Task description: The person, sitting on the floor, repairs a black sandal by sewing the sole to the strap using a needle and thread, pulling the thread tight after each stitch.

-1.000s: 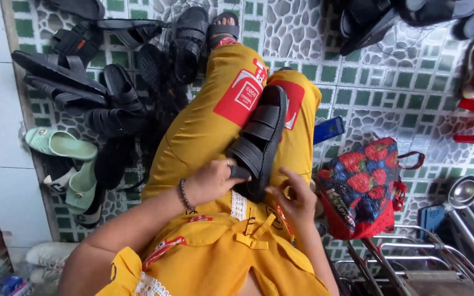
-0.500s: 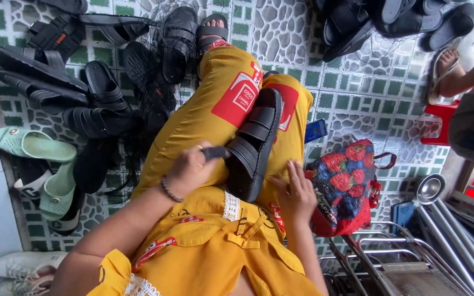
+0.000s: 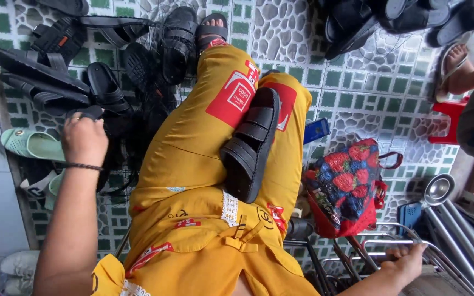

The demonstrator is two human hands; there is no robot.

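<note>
A black two-strap sandal (image 3: 249, 147) lies sole-down across my lap on the yellow trousers (image 3: 193, 137), with neither hand on it. My left hand (image 3: 84, 141) is out to the left by a heap of black sandals (image 3: 56, 77); its fingers are closed around a small black object (image 3: 87, 113), and a dark bracelet sits on the wrist. My right hand (image 3: 407, 262) is low at the right, with fingers curled over a bar of a metal rack (image 3: 357, 257). My foot in a black sandal (image 3: 210, 28) shows at the top.
A strawberry-print bag (image 3: 346, 189) stands right of my knee, with a blue flat object (image 3: 316, 130) above it. Pale green sandals (image 3: 31, 145) lie at the left. Another person's sandalled foot (image 3: 453, 66) and a red stool (image 3: 448, 118) are at the right. A steel ladle (image 3: 437, 189) rests near metal tubes.
My left hand has left the sandal on my lap and swung out left to the sandal heap. My right hand dropped from my lap to the metal rack.
</note>
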